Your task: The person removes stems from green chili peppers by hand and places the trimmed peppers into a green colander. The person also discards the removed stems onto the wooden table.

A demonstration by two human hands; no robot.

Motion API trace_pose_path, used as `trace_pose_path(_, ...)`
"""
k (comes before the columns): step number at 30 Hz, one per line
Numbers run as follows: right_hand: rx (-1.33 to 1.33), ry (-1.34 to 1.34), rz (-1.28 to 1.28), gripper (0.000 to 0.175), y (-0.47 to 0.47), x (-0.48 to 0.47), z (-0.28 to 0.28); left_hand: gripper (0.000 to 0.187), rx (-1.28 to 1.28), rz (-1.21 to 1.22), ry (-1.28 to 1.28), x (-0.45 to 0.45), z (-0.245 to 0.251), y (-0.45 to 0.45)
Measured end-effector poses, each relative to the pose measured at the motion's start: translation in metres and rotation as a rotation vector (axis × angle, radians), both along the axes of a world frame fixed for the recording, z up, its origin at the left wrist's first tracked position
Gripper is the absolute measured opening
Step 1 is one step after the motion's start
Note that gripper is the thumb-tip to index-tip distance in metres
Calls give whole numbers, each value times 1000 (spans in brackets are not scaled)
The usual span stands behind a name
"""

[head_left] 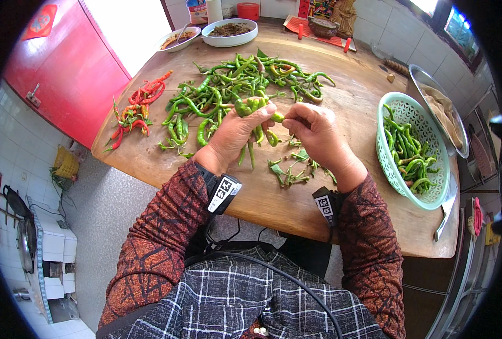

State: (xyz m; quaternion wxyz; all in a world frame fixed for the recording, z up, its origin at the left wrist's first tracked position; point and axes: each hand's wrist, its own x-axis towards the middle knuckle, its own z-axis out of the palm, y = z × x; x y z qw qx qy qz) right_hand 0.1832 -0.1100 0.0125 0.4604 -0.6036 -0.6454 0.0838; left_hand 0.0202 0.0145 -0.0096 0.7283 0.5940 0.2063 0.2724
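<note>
A bunch of green chili peppers (pixel 255 106) is gripped in my left hand (pixel 238 129), some hanging below the fingers. The bent fingertips of my right hand (pixel 318 129) are pinched at the end of one pepper of that bunch; whether they grip its stem is too small to tell. Just beyond my hands spreads a large pile of green peppers (pixel 217 93) with some leaves. Red chili peppers (pixel 143 99) lie in a smaller heap to the left. Below my right hand are plucked stems and leaves (pixel 291 173) on the wooden table (pixel 251 195).
At right, a pale green plastic basket (pixel 424 203) holds green peppers, beside a knife (pixel 445 209) near the table's edge and a metal basin (pixel 464 144) with brown cloth-like material. Bowls of food (pixel 230 40) (pixel 179 40), red candles (pixel 300 31) and a figurine (pixel 343 17) stand at the back.
</note>
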Motion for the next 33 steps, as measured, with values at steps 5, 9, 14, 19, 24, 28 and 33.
trace_pose_path(5, -47, 94, 60, 8, 1, 3, 0, 26, -51, 11, -51, 1, -3, -3)
trace_pose_path(9, -94, 169, 90, 6, 0, 2, 0, 27, -109, -29, -21, 1, -8, 6)
trace_pose_path(14, -257, 336, 110, 8, -4, 7, 5, 21, -207, -91, -105, -1, -13, 13)
trace_pose_path(19, -424, 167, 5, 16, -13, 33, 6, 24, -266, -115, -165, -1, -13, 17)
trace_pose_path(24, -239, 60, -403, 18, 0, 49, -16, 33, -200, -76, -113, 1, -10, 15)
trace_pose_path(28, -87, -402, -345, 20, 7, 46, -30, 37, -213, -96, -78, -2, -10, 14)
trace_pose_path(33, -164, -493, -326, 21, 7, 37, -35, 41, -217, -91, -62, 0, -16, 19)
